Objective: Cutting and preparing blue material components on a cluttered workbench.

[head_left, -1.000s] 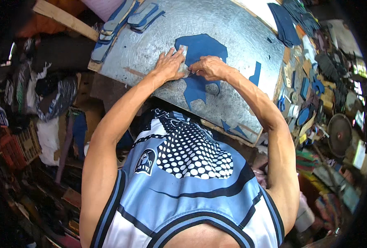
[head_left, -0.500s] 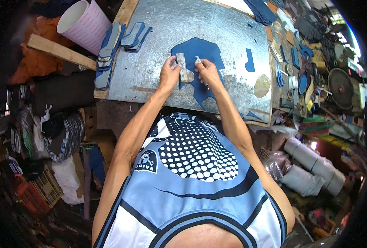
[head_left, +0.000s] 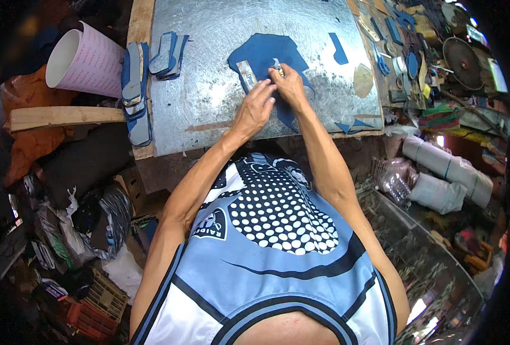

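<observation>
A dark blue sheet of leather-like material (head_left: 269, 49) with an irregular outline lies on the metal-topped table. On its left part rests a narrow, pale, worn template (head_left: 245, 73), slightly tilted. My left hand (head_left: 255, 107) is over the near end of this template, fingers stretched out and apart, with nothing visible in them. Close beside it, my right hand (head_left: 290, 85) is closed around a small cutting tool (head_left: 276, 64), its silvery tip showing above the fingers. The tool's handle is mostly hidden in the grip. The near part of the sheet is partly covered by my hands.
Stacks of cut blue and grey pieces (head_left: 133, 86) line the table's left edge, beside another small stack (head_left: 169, 54). A cut blue piece (head_left: 338, 48) and a tan scrap (head_left: 363, 80) lie to the right. Blue-handled scissors (head_left: 382, 66) sit beyond. A pinkish-white bin (head_left: 97, 63) stands left.
My left hand has gone from the template's left edge to its near end, closer to my right hand. The template has tilted. The whole view has shifted.
</observation>
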The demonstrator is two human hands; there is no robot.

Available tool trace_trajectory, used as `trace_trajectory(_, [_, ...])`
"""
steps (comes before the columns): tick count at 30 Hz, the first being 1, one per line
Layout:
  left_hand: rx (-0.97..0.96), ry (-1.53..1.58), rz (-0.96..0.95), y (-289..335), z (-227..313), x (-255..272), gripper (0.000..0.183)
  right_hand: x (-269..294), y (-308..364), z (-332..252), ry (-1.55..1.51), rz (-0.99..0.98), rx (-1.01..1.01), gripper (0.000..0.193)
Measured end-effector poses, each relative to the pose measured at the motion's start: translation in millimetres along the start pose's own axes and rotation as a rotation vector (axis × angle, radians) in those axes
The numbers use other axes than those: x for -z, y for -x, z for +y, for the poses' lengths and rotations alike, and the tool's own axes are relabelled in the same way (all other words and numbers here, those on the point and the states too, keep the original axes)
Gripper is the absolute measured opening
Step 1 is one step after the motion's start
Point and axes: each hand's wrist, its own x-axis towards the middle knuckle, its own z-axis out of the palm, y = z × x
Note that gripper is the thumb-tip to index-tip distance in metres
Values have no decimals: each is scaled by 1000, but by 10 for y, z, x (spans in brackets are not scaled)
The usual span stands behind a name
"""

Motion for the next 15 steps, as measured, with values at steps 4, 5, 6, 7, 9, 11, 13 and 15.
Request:
trace_trajectory(4, [-209,-463,-192,72,-169,63,51,117,-9,85,-56,-4,-43,39])
trace_trajectory(5, [-160,-603,-217,98,-189,170,54,87,-17,117,-48,30,-40,39])
trace_trajectory(6, [-104,-744,-232,135,-217,278,56,78,-6,98,-49,32,-44,39])
trace_trajectory(7, [-107,-803,-168,153,-307,352,63,77,-1,79,-48,25,-53,38])
trace_trajectory(9, [-40,-873,-152,129,-251,413,65,109,5,76,-47,23,-59,38])
trace_trajectory(11, [17,-906,-115,81,-188,321,68,186,5,114,-53,12,-96,37])
trace_trajectory(13, [3,-855,-124,53,-141,181,68,127,8,94,-44,30,-86,37])
trace_trajectory(15, [-33,-739,-83,31,-95,-24,65,115,5,112,-20,22,-60,36])
